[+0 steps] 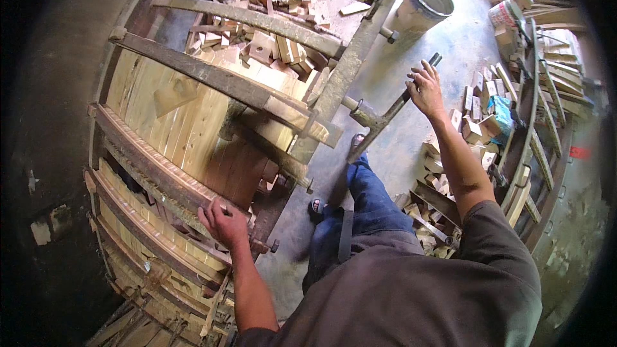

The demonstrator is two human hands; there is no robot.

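My right hand (pixel 425 90) is loosely curled over the upper part of a long metal bar (pixel 391 112). The bar's dark end sticks out past my fingers, and its socket sits on the screw end (pixel 349 101) of a wooden panel clamp. My left hand (pixel 225 223) rests with bent, parted fingers on the edge of a clamp rail (pixel 160 164), near another screw end (pixel 273 245). Pale wooden strips (pixel 173 115) lie side by side as a panel between the clamp's heavy bars (pixel 212 77). How my left fingertips touch the rail is partly hidden.
Wood offcuts (pixel 260 48) lie heaped behind the clamp bars. A bucket (pixel 424 6) stands on the floor at the far side. More offcuts (pixel 472 128), a blue plastic bag (pixel 498 115) and a rack with curved metal rails (pixel 530 90) are at the right.
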